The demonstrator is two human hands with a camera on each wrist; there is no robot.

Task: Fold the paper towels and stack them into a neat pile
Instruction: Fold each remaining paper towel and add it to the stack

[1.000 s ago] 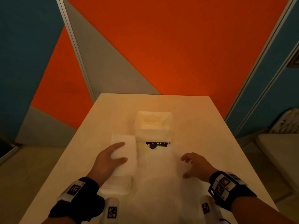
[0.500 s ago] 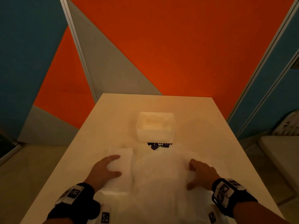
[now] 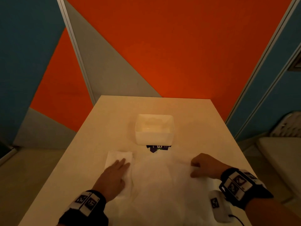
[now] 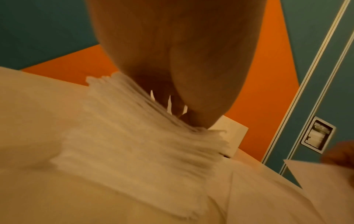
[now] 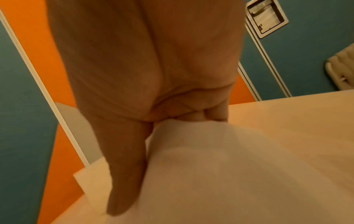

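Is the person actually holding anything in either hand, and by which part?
The right hand pinches the right edge of the unfolded white paper towel. The left hand holds nothing; it presses flat on the folded white towel pile.

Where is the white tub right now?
In the head view the white tub stands mid-table, beyond both hands, with a dark label at its near edge and the folded pile nearer, to its left.

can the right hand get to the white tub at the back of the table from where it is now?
Probably yes. The right hand pinches the edge of the unfolded paper towel; the white tub stands beyond it, with only bare table between. It would have to let go of the towel first.
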